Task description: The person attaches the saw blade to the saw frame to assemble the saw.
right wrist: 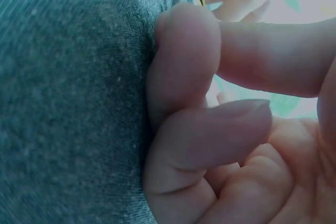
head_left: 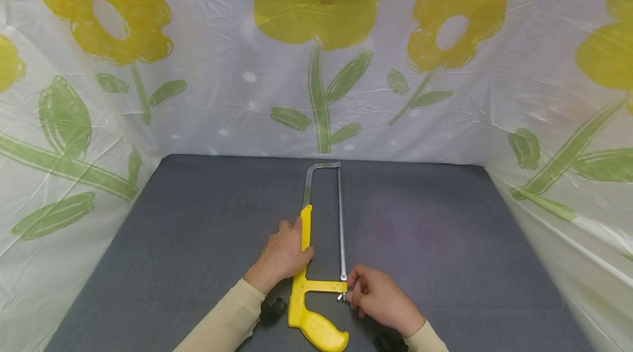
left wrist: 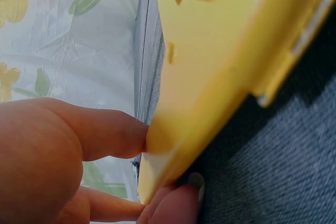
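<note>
A hacksaw [head_left: 306, 231] with a yellow frame and handle [head_left: 323, 333] lies on the dark cloth, its handle toward me. Its silver blade [head_left: 341, 220] runs along the right side. My left hand [head_left: 282, 256] grips the yellow frame above the handle; in the left wrist view, fingers and thumb pinch the yellow bar [left wrist: 205, 87]. At the blade's near end, my right hand [head_left: 383, 297] pinches at the small metal wing nut [head_left: 342, 297] with curled fingers. The right wrist view shows those fingers [right wrist: 184, 61] bent close over the cloth, hiding the nut.
The dark grey cloth-covered table [head_left: 420, 220] spreads around the saw. A white curtain [head_left: 212, 66] printed with yellow flowers stands behind it and on both sides. Black wrist-worn pieces [head_left: 273, 311] sit beneath the forearms.
</note>
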{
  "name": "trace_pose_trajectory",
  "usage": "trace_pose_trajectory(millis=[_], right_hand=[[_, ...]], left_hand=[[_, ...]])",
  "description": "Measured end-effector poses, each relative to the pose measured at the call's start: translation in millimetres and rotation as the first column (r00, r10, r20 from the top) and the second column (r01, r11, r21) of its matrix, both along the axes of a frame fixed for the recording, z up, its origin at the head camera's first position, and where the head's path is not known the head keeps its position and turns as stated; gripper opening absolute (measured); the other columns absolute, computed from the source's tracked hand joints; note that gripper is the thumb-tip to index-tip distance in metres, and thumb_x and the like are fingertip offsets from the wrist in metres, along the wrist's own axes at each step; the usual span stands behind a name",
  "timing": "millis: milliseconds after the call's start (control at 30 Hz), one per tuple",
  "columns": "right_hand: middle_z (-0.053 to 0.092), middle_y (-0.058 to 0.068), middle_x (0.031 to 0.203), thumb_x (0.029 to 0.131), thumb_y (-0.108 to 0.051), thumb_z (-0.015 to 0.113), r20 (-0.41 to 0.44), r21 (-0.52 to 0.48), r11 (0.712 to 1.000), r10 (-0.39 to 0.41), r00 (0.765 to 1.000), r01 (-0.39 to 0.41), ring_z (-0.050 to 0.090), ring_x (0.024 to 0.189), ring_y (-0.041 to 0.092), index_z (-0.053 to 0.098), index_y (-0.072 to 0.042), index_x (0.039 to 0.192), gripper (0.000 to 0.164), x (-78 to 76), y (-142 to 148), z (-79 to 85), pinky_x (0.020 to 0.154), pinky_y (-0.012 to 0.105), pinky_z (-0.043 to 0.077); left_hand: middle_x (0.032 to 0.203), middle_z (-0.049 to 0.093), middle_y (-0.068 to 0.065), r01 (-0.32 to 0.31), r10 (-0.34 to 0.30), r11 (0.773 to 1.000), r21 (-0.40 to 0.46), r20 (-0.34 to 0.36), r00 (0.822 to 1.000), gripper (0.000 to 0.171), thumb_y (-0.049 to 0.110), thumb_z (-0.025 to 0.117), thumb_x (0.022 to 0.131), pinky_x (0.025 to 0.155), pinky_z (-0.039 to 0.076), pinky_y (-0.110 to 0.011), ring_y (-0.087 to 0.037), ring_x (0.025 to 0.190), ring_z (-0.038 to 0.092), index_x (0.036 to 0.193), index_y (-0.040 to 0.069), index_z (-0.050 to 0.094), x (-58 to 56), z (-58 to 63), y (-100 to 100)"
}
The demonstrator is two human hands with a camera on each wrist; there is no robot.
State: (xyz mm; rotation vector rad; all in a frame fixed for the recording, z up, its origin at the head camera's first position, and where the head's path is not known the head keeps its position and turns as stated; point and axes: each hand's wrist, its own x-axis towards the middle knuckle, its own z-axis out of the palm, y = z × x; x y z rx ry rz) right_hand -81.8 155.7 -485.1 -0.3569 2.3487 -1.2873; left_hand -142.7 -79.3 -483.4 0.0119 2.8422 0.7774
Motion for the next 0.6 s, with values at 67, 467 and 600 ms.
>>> trace_pose_trajectory(millis=[67,467,600], right_hand=[[0.067,0.001,0.071,0.093,-0.003,0.074,0.006,0.003,1.0,-0.007,1.0,0.007,0.061,0.054,0.016,0.066,-0.004,0.101,0.011,-0.1,0.2,0.5,0.05,0.027,0.047],[0.057,-0.003,0.068,0.085,-0.03,0.089,-0.029,0.122,0.985,-0.115,0.993,0.118,0.049,0.058,0.012,0.068,-0.01,0.094,0.03,1.0,-6.2,5.7,0.053,0.025,0.037],[0.058,-0.002,0.069,0.081,-0.031,0.093,-0.014,0.137,0.979,-0.148,0.989,0.149,0.05,0.058,0.014,0.067,-0.009,0.098,0.037,1.7,-9.1,6.2,0.053,0.026,0.037]], left_hand=[[0.128,0.056,-0.027,-0.002,0.002,1.0,-0.003,-0.001,1.0,0.084,0.026,0.078,0.096,0.066,0.059,-0.038,-0.026,0.077,0.06,0.165,-0.002,0.039,0.0,0.1,0.2],[0.127,0.056,-0.027,0.006,-0.006,1.0,-0.01,-0.01,1.0,0.084,0.027,0.078,0.096,0.069,0.059,-0.041,-0.027,0.078,0.06,0.164,-0.003,0.04,-0.2,0.0,-0.4],[0.129,0.056,-0.027,0.005,-0.005,1.0,-0.012,-0.003,1.0,0.084,0.027,0.077,0.096,0.069,0.059,-0.04,-0.027,0.077,0.06,0.165,-0.002,0.039,-0.3,0.6,0.0]])
